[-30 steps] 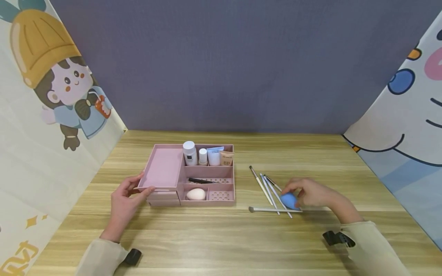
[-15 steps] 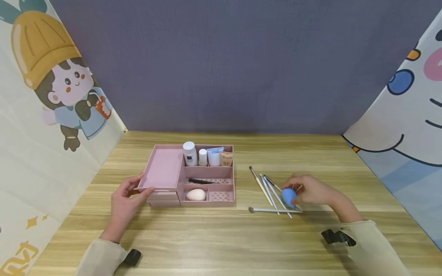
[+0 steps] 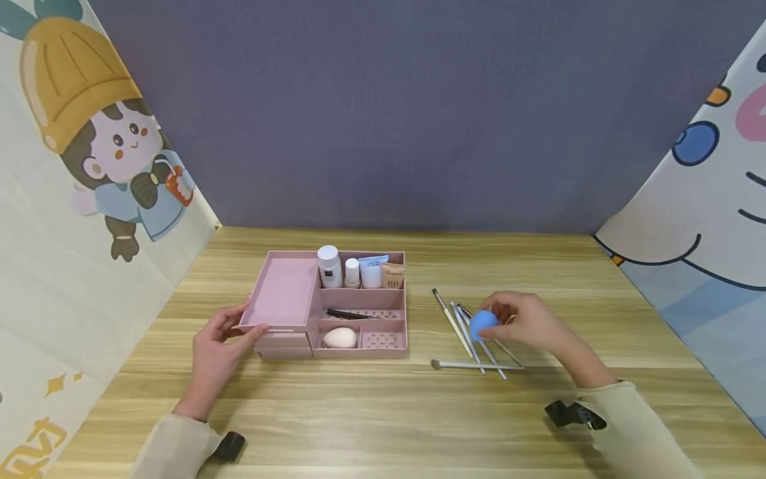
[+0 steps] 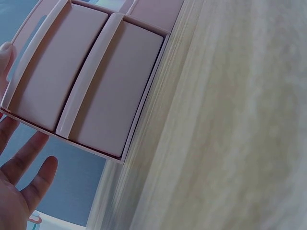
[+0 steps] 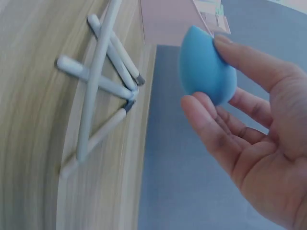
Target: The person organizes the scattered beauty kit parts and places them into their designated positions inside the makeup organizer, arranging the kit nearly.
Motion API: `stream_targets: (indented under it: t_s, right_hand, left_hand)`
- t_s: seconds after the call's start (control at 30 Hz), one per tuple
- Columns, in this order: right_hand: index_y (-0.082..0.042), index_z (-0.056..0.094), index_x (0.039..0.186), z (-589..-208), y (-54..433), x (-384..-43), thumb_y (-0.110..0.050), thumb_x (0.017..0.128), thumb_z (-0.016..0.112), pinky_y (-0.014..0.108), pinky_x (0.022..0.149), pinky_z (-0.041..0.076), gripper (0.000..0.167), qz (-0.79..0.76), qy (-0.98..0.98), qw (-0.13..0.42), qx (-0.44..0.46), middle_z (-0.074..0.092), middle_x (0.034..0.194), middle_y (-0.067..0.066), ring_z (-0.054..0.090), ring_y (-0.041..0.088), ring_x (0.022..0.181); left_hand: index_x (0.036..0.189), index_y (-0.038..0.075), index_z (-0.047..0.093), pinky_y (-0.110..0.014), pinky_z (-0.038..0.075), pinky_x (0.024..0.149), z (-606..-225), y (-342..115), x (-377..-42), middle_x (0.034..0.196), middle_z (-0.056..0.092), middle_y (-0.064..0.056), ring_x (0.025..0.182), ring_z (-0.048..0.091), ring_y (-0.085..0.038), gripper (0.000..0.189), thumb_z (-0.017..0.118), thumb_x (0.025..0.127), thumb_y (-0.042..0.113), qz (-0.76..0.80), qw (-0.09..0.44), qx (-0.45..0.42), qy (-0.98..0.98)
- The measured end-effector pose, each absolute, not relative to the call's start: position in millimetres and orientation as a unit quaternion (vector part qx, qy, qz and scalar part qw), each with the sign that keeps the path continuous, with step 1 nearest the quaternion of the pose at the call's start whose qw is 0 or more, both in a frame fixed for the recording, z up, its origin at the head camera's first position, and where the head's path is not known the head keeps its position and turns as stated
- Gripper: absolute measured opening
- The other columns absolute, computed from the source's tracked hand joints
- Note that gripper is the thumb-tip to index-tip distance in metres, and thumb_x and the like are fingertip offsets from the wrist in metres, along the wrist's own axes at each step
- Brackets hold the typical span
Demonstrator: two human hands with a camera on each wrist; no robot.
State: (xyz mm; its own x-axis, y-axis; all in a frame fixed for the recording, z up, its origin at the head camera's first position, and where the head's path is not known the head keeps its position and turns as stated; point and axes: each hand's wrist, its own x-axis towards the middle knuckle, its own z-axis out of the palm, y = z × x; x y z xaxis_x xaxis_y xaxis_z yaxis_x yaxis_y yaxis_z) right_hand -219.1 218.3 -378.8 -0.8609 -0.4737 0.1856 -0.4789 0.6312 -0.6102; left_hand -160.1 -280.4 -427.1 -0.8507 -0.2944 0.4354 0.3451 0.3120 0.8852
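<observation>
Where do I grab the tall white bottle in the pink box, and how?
Probably by its round cap, from above: the tall white bottle stands upright, cap on top, while walls of the pink box and a smaller bottle crowd its lower part.

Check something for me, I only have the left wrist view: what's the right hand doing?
Observer: The right hand is pinching a blue sponge.

Operator: Is it resting on anything?

Observer: No, the right wrist view shows it held clear of the brushes.

Operator: Any other sponge?

Observer: Yes, in the head view a pale sponge lies in the front row of the organizer, in the compartment next to the drawers.
</observation>
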Motion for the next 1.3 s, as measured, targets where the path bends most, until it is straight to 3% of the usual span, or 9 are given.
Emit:
stream_targets:
  t_s: [0.3,0.6,1.1,1.3]
  right_hand:
    - [-0.009,0.071,0.096,-382.9,197.1,-218.3,-0.027,0.076,0.089,0.026,0.055,0.053,0.032,0.364,-0.907,0.030,0.211,0.062,0.075,-0.004,0.061,0.013,0.065]
    - [-0.002,0.065,0.091,-384.9,172.5,-215.8,-0.021,0.080,0.086,0.044,0.050,0.058,0.031,0.443,-0.877,-0.016,0.185,0.064,0.071,0.005,0.063,0.022,0.055]
    - [-0.004,0.061,0.083,-388.5,133.4,-214.7,-0.019,0.080,0.086,0.044,0.047,0.056,0.029,0.467,-0.854,-0.034,0.225,0.064,0.067,0.003,0.062,0.022,0.050]
    - [-0.004,0.061,0.081,-390.9,120.4,-215.6,-0.020,0.079,0.086,0.034,0.044,0.054,0.030,0.462,-0.853,-0.025,0.241,0.064,0.067,0.001,0.060,0.017,0.049]
  left_hand:
    - [0.113,-0.012,0.064,-0.012,0.053,0.073,-427.3,-280.4,-160.4,0.112,0.068,0.018,0.096,0.064,0.005,0.039,0.076,0.076,-0.017,-0.586,0.271,-0.015,-0.763]
    - [0.114,-0.011,0.064,-0.012,0.053,0.073,-428.0,-280.6,-161.0,0.112,0.068,0.018,0.097,0.065,0.004,0.041,0.078,0.076,-0.016,-0.590,0.269,-0.017,-0.761]
    - [0.114,-0.010,0.064,-0.012,0.053,0.073,-428.1,-280.5,-160.5,0.113,0.068,0.017,0.097,0.065,0.004,0.040,0.078,0.077,-0.014,-0.587,0.270,-0.015,-0.763]
    - [0.115,-0.011,0.063,-0.012,0.052,0.073,-429.3,-281.7,-160.8,0.116,0.068,0.013,0.097,0.064,0.005,0.042,0.078,0.077,-0.013,-0.584,0.265,-0.013,-0.767]
